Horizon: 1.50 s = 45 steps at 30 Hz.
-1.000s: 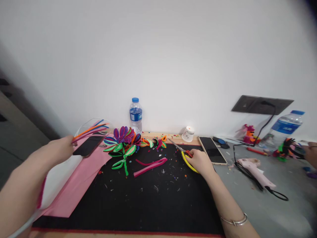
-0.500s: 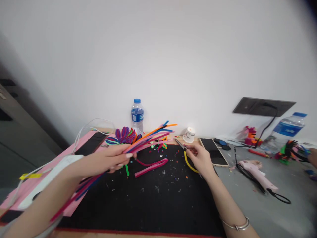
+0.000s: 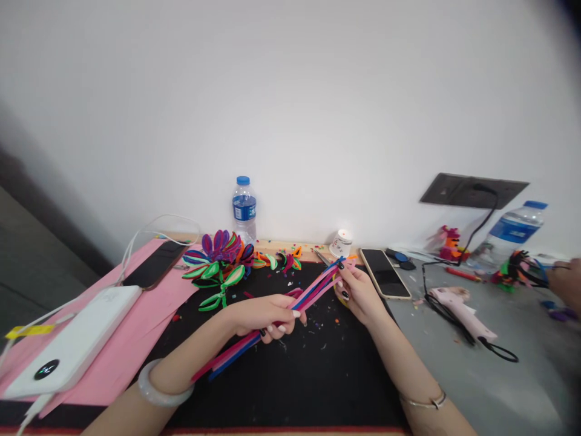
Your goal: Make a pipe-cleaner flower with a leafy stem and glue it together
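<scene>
My left hand [image 3: 265, 315] grips a bundle of coloured pipe cleaners [image 3: 313, 289] around its middle, low over the black mat [image 3: 290, 375]. The bundle slants from lower left up to the right. My right hand [image 3: 358, 290] pinches the bundle's upper ends between thumb and fingers. Yellow-handled scissors lie under that hand, mostly hidden. A finished pipe-cleaner flower [image 3: 218, 260] with purple petals and green leaves lies at the mat's back left.
A pink sheet [image 3: 136, 333] on the left carries a phone [image 3: 154, 266] and a white power bank [image 3: 68, 345]. Small water bottle [image 3: 244, 209], white cup [image 3: 340, 243], second phone [image 3: 385, 274], pink glue gun [image 3: 458, 306] and large bottle [image 3: 508, 236]. Another person's hand [image 3: 565, 281] at far right.
My left hand carried the pipe-cleaner bundle from the far left to the mat's middle. My right hand let go of the scissors and took hold of the bundle's tips.
</scene>
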Tool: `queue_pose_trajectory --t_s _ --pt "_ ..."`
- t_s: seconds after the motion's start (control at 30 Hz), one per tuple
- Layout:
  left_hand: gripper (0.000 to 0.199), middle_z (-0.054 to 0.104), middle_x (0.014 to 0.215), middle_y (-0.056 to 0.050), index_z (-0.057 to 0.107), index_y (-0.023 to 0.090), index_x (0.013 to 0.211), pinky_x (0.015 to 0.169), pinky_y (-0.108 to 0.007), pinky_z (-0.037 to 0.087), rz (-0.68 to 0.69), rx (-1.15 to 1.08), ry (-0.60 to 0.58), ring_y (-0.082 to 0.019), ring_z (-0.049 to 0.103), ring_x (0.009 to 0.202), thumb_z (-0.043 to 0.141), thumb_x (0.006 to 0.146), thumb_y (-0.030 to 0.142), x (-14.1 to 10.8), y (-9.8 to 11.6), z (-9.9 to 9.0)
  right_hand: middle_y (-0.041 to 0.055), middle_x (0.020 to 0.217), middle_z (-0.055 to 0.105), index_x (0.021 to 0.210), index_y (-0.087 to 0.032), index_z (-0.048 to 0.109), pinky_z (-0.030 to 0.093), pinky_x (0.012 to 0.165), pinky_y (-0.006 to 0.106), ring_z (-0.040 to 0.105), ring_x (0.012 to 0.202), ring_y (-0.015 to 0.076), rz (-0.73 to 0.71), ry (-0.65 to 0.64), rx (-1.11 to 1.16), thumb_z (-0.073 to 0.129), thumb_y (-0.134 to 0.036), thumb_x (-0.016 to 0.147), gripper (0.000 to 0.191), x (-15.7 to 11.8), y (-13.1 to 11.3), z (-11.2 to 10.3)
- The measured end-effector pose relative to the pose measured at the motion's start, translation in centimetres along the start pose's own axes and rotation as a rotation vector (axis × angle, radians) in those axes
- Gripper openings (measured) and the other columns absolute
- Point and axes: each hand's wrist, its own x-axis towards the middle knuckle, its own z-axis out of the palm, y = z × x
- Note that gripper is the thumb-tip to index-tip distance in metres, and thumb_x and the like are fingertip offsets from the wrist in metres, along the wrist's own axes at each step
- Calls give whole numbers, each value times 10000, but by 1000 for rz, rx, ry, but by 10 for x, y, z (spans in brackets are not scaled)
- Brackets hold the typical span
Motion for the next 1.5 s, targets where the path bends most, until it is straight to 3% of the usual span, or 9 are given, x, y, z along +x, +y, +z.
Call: queue_pose_trajectory --t_s 0.23,0.37,0.53,0.83,0.93,1.13,1.3,1.5 --pt "243 267 564 77 446 203 815 381 -175 60 -109 -123 -98 -32 144 416 592 734 380 -6 -5 -2 -92 464 335 638 -172 442 216 341 149 266 364 22 -36 0 65 648 -340 722 278 2 -5 -8" --pt "225 242 566 75 433 198 792 383 -175 34 -75 -188 -108 -31 117 423 588 744 353 -5 -8 -6 -73 512 418 677 -172 464 283 359 144 340 395 28 -34 14 108 667 -314 703 249 5 -10 -14" --pt "193 221 566 74 439 187 793 377 -165 38 -65 -265 -141 -27 110 423 583 757 310 -3 -10 -12 -36 569 532 677 -169 480 360 375 159 422 419 45 -68 120 69 710 -309 644 272 7 -11 -18" --pt "195 243 538 82 454 174 829 361 -152 45 -44 -256 -88 -16 130 397 576 763 311 -7 -4 -7 -30 547 586 652 -193 434 409 387 180 495 391 72 -392 282 -275 656 -338 704 269 6 -6 -18" --pt "188 293 528 79 478 168 833 356 -134 105 4 -227 -36 -18 184 393 563 762 320 -5 -8 -8 -20 570 594 655 -188 457 398 382 175 489 400 68 -331 235 -206 623 -371 730 258 5 -6 -17" --pt "320 517 577 12 521 147 940 429 -200 392 100 -92 74 -88 484 461 490 786 426 3 -17 -9 -37 524 527 671 -180 497 360 364 153 447 408 57 -131 56 -52 605 -384 750 244 4 -3 -12" --pt "318 556 602 1 526 146 901 437 -209 418 98 -103 63 -91 516 455 518 771 436 9 -22 -12 -40 509 502 663 -172 504 342 359 148 429 393 48 -87 29 -74 595 -388 758 253 4 0 -13" --pt "330 579 657 -23 520 139 885 444 -216 440 139 -148 134 -117 568 499 510 774 450 16 -28 -14 -46 503 505 654 -179 478 322 348 146 424 379 47 -57 33 -144 596 -395 750 264 2 1 -8"
